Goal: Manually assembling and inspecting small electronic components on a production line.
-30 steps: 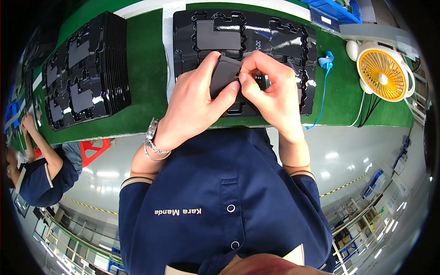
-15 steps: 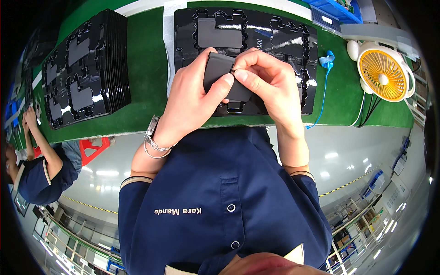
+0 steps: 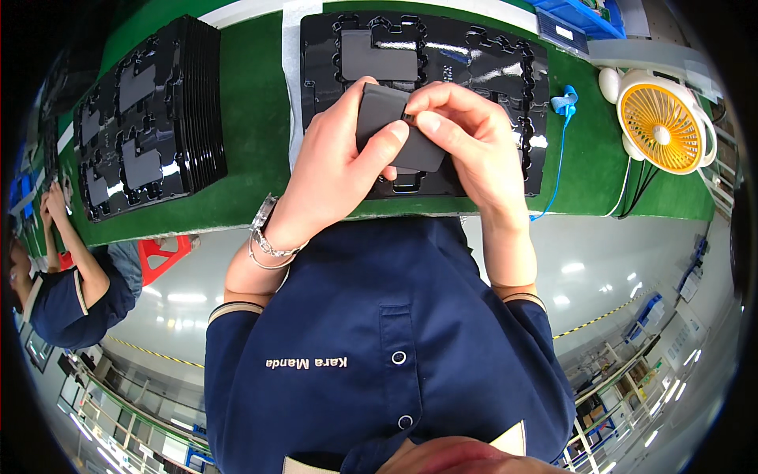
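Note:
My left hand point(image 3: 341, 158) is closed around a flat dark grey L-shaped piece point(image 3: 384, 103), its thumb pressed on the near face. At the notch of this piece, a small dark tab point(image 3: 409, 118) shows. My right hand point(image 3: 474, 134) has thumb and index finger drawn together right beside that tab; whatever sits between the fingertips is too small to make out. Both hands are over a glossy black moulded tray point(image 3: 505, 174). Another grey L-shaped piece point(image 3: 379, 59) lies in the tray's far left pocket.
A tall stack of black trays point(image 3: 185, 103) with grey pieces stands at left on the green table point(image 3: 253, 103). At right are a blue cable point(image 3: 560, 158) and a yellow-and-white fan point(image 3: 662, 130). A co-worker point(image 3: 79, 292) sits at far left. Blue bins point(image 3: 584, 16) stand behind.
My right hand has shifted slightly right, its thumb a little farther from the left thumb. The grey piece has tilted slightly in my left hand.

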The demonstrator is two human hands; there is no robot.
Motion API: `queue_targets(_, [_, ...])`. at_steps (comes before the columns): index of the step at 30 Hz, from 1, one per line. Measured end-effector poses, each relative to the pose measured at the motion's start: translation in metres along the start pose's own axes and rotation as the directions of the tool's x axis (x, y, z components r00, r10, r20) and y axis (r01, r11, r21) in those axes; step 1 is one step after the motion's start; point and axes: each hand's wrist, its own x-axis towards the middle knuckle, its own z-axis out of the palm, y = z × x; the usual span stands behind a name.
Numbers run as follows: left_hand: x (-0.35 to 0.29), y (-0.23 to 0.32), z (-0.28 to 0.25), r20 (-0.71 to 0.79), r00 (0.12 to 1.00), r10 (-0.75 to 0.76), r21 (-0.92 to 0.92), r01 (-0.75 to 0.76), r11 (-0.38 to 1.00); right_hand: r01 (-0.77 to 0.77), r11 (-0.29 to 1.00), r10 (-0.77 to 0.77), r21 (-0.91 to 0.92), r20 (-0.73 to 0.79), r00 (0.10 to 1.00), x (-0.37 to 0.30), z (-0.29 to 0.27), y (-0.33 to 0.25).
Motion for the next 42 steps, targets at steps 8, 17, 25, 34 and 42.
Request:
queue_targets(8, [-0.005, -0.001, -0.011, 0.051, 0.959, 0.279, 0.611, -0.251, 0.751, 0.001, 0.863, -0.098, -0.506, -0.165, 0.981, -0.013, -0.03, -0.022])
queue_targets(17, [-0.032, -0.017, -0.03, 0.071, 0.97, 0.231, 0.907, -0.159, 0.389, -0.112, 0.458, -0.463, -0.882, -0.344, 0.817, 0.011, -0.094, -0.012])
queue_targets(25, [-0.024, -0.012, -0.027, 0.114, 0.97, 0.215, 0.875, -0.2, 0.44, -0.118, 0.087, -0.623, -0.989, -0.147, 0.769, 0.003, -0.086, -0.008])
queue_targets(34, [-0.024, -0.024, -0.034, 0.173, 0.904, 0.392, 0.635, -0.406, 0.657, 0.097, 0.295, -0.506, -0.95, -0.069, 0.86, -0.018, -0.043, -0.01])
queue_targets(42, [-0.02, 0.0, -0.02, -0.052, 0.999, 0.006, 0.004, -0.005, 1.0, 0.107, 0.83, -0.118, -0.548, 0.016, 0.993, -0.026, 0.011, -0.003])
